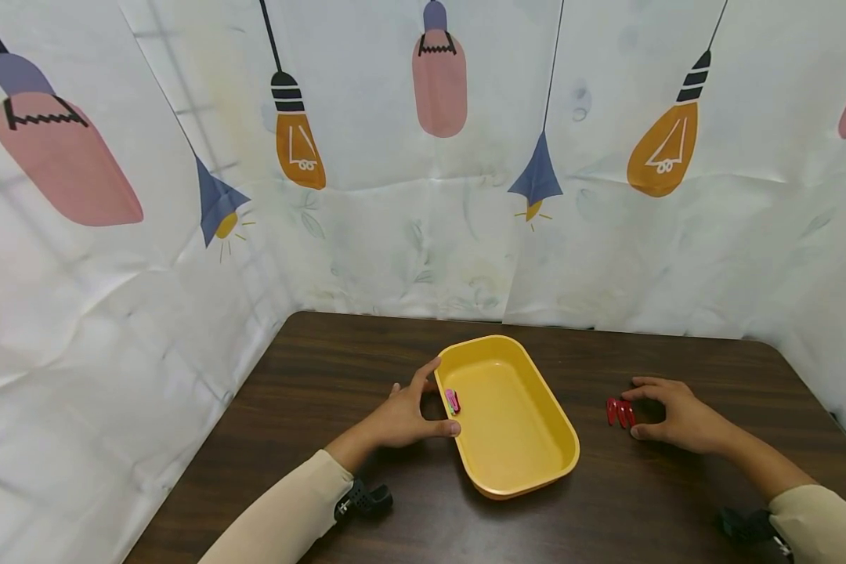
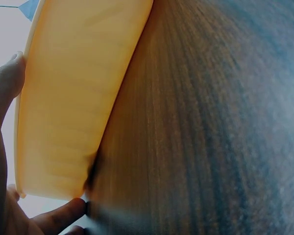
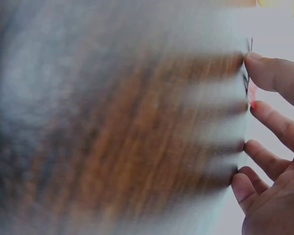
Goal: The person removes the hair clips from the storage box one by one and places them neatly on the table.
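Note:
A yellow tray [image 1: 511,415] rests on the dark wooden table, and my left hand [image 1: 405,415] holds its left side in the head view, thumb at the rim and index finger at the far corner. Small hair clips [image 1: 453,401], pink, green and dark red, lie inside against the tray's left wall. To the right of the tray, three red hair clips [image 1: 621,413] stand in a row. My right hand [image 1: 677,415] reaches round the rightmost, thumb and index fingertips apart at its two ends. In the right wrist view a blurred red clip [image 3: 252,93] shows between the fingertips.
The brown wood-grain table [image 1: 366,345] carries the tray and clips. A white cloth [image 1: 409,235] printed with lamps and bulbs hangs behind the table and along its sides. Dark wrist straps [image 1: 363,497] sit over the cream sleeves [image 1: 282,509].

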Tool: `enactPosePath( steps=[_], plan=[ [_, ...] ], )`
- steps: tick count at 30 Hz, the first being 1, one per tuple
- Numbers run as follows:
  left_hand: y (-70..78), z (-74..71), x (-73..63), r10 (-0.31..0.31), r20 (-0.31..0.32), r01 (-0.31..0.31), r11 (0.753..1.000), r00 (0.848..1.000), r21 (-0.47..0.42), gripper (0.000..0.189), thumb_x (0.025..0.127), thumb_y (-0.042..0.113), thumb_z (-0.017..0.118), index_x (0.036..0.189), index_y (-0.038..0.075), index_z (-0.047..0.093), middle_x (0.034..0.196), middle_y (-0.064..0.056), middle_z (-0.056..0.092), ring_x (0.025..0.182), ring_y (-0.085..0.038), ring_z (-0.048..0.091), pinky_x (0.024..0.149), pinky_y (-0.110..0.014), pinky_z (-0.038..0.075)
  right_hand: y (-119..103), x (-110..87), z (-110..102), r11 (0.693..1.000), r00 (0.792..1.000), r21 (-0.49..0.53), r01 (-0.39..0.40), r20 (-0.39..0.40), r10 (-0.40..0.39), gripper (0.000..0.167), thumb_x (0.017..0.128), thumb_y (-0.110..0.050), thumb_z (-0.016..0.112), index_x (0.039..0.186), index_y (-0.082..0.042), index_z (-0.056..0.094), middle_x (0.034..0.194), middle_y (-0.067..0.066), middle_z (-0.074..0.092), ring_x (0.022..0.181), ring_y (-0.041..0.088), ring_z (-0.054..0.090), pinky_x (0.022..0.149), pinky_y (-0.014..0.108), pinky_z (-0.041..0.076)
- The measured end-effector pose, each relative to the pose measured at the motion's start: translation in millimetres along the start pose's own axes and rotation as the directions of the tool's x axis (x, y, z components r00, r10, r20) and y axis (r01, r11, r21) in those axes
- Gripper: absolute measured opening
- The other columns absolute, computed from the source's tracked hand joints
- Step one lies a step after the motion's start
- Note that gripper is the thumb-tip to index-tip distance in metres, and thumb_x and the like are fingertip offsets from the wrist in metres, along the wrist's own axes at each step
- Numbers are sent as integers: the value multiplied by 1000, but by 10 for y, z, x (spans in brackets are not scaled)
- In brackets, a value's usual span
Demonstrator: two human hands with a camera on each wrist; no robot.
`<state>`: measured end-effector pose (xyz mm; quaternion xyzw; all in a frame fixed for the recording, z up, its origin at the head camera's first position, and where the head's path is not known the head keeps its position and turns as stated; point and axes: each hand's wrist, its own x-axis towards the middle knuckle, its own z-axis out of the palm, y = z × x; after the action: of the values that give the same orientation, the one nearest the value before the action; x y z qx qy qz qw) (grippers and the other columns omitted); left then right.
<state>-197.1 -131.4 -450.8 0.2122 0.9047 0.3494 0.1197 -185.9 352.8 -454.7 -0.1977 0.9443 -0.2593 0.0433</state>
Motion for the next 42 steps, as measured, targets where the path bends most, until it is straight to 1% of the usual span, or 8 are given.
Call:
enactPosePath(
  steps=[7,10,14,19,26,30,36,42],
  plan=[
    [2,6,-3,1,-3,-1,1000,1000,-4,119,80,72,74,166,28,5,145,-9,55,133,-32,54,118,-68,2,-49,25,-69,1000,1000,-18,6,15,-6,59,82,-35,88,129,-5,67,144,33,47,130,62,35,93,81,32],
    [1,9,-3,3,-2,-3,1000,1000,-4,119,80,72,74,166,28,5,146,-9,55,134,-32,53,118,-68,2,-83,69,-131,999,1000,-34,3,18,-3,61,82,-37,87,129,-4,67,144,32,48,130,61,36,93,80,33],
    [6,8,-3,3,-1,-3,1000,1000,-2,119,80,73,73,165,28,5,147,-8,54,135,-31,52,118,-67,1,-150,151,-214,999,1000,-46,20,17,-19,62,84,-36,86,132,-3,65,145,31,47,130,60,36,95,79,34],
    [8,-1,6,4,-3,-4,1000,1000,2,119,80,74,73,165,27,5,146,-8,55,135,-30,52,118,-68,1,-262,250,-299,998,999,-47,32,23,-31,60,86,-31,85,135,-4,63,148,29,46,134,57,34,99,77,33],
    [13,-15,14,1,-2,-1,1000,1000,2,119,79,74,73,165,28,5,146,-7,55,136,-30,51,118,-68,1,-461,370,-389,996,997,-41,73,42,-71,63,87,-36,84,137,-5,62,149,27,46,135,57,34,97,77,35],
    [18,-16,11,1,-1,-1,1000,1000,-2,119,79,74,73,165,27,5,146,-7,55,136,-30,51,118,-67,1,-543,439,-422,996,995,-36,88,48,-86,63,88,-37,83,139,-8,61,150,25,46,137,54,34,98,75,36],
    [3,-7,3,8,-1,-8,1000,1000,-4,119,80,74,73,165,27,5,144,-7,56,133,-29,54,118,-68,1,-656,531,-446,991,989,-20,133,61,-132,66,88,-44,82,140,-8,60,150,25,46,137,53,36,99,73,38],
    [-13,-1,1,11,-5,-11,1000,1000,-3,119,80,73,74,165,28,5,141,-6,58,132,-29,55,117,-68,2,-780,619,-453,989,987,-14,149,69,-148,64,89,-39,82,140,-7,60,150,23,48,138,50,38,103,70,38]
  ],
)
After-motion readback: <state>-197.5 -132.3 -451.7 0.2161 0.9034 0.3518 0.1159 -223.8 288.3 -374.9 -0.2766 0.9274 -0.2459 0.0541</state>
